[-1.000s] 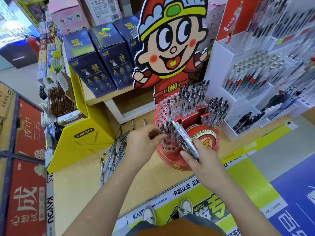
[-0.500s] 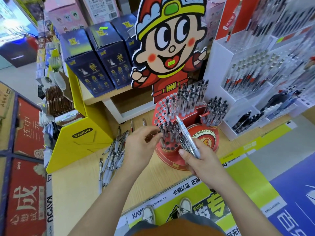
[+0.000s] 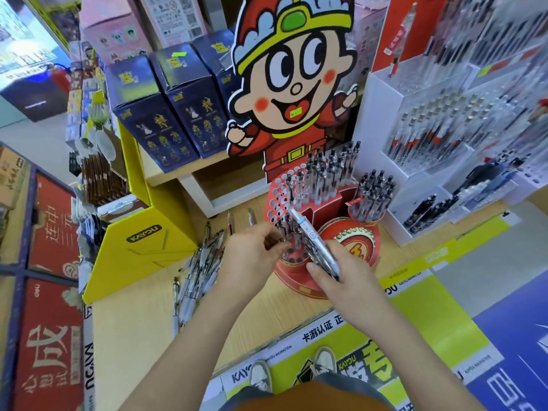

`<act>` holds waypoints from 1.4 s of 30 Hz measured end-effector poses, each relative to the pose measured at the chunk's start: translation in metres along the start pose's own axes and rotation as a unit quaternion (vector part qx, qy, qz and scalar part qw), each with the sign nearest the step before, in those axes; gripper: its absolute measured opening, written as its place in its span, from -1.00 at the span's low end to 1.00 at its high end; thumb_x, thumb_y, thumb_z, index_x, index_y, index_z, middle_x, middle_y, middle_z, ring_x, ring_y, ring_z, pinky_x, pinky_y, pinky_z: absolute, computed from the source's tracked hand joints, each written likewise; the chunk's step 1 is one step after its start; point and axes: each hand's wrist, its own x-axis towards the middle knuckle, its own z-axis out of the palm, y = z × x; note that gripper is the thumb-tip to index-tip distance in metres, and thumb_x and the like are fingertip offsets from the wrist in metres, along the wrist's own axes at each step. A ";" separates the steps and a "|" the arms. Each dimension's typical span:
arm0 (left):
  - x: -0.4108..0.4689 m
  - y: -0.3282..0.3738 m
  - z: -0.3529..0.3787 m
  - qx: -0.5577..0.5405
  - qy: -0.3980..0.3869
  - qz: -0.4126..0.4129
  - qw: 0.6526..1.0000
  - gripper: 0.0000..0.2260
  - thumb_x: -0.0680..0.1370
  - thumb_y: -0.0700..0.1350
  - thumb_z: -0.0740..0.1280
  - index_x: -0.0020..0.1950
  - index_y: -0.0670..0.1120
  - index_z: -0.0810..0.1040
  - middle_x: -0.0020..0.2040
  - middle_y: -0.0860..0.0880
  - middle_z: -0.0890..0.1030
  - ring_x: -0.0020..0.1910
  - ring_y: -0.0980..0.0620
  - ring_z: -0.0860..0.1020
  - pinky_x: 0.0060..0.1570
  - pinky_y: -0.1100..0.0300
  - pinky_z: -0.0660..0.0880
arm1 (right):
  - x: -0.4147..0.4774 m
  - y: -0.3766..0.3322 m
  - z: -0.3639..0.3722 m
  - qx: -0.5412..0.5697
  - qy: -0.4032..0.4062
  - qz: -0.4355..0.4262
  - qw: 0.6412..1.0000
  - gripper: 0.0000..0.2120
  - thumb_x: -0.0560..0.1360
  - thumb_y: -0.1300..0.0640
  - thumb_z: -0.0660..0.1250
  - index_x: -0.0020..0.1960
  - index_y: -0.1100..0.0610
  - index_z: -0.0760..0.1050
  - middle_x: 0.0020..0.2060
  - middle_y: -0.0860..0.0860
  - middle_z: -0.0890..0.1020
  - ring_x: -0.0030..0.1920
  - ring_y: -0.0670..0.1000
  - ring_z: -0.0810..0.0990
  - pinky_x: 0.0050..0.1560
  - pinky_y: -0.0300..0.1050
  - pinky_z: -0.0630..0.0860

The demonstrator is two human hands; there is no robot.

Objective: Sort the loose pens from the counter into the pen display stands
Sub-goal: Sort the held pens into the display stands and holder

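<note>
Our right hand (image 3: 347, 281) grips a bundle of pens (image 3: 312, 240), fingers curled round it, above the red stand (image 3: 298, 280). Our left hand (image 3: 252, 253) curls its fingers at the stand's front holes; whether they pinch a pen we cannot tell. At its nine o'clock the loose pens (image 3: 201, 262) lie on the worktop (image 3: 142, 336).

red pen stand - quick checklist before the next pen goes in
1. Free holes in the red pen stand: ok, empty ones on its left side and front tier.
2. Pens at hand: ok, the right hand grips a bundle of pens.
3. Left hand free to take one: cannot tell, its fingers curl at the front tier and may pinch a pen.
4. Counter sorted: not ok, loose pens lie in a pile left of the stand.
5. Stand upright: ok.
</note>
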 end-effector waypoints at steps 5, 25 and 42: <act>-0.009 0.019 -0.021 -0.141 0.056 -0.073 0.986 -0.88 0.49 -0.07 0.42 0.02 0.04 0.60 -0.21 0.11 0.62 -0.22 0.18 0.56 -0.18 0.18 0.55 | -0.002 -0.009 -0.004 -0.136 0.021 -0.036 0.990 -0.77 0.60 -0.07 0.22 0.20 -0.01 0.37 -0.23 -0.13 0.54 -0.26 -0.05 0.53 -0.31 -0.10 0.45; -0.001 0.091 -0.005 -0.462 -0.102 -0.091 0.876 -0.66 0.49 -0.47 0.31 0.17 -0.13 0.54 -0.17 -0.08 0.67 -0.26 0.08 0.60 -0.27 0.30 0.49 | -0.012 0.004 -0.054 0.422 -0.132 0.188 0.877 -0.64 0.55 -0.23 0.16 -0.10 0.04 0.52 -0.33 0.06 0.44 -0.48 -0.04 0.26 -0.44 -0.19 0.13; 0.061 0.143 -0.002 -0.458 -0.046 -0.014 0.887 -0.91 0.56 -0.20 0.32 0.03 -0.15 0.57 -0.18 -0.12 0.69 -0.28 0.07 0.58 -0.26 0.20 0.50 | 0.005 0.039 -0.115 0.333 0.101 0.171 0.922 -0.67 0.58 0.20 0.30 -0.29 0.11 0.25 -0.57 -0.02 0.21 -0.52 -0.02 0.17 -0.49 -0.19 0.09</act>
